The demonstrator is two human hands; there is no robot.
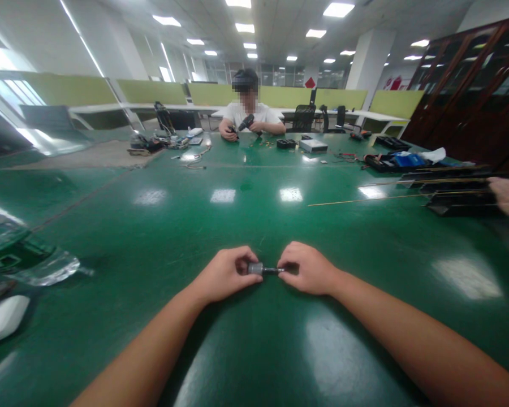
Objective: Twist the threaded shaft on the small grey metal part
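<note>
Over the green table, my left hand pinches the thick end of the small metal tool; my right hand pinches its thin tip, presumably so both ends stay steady and level.

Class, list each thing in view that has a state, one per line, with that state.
Small grey metal cylinder: held in left hand.
Thin dark metal shaft: roughly level, pinched by right hand.
Clear plastic bottle with green label: cut off; upright or lying, cannot tell.
Rectangular white ceiling light: lit.
Black pistol-shaped tool: held by person opposite.
</note>
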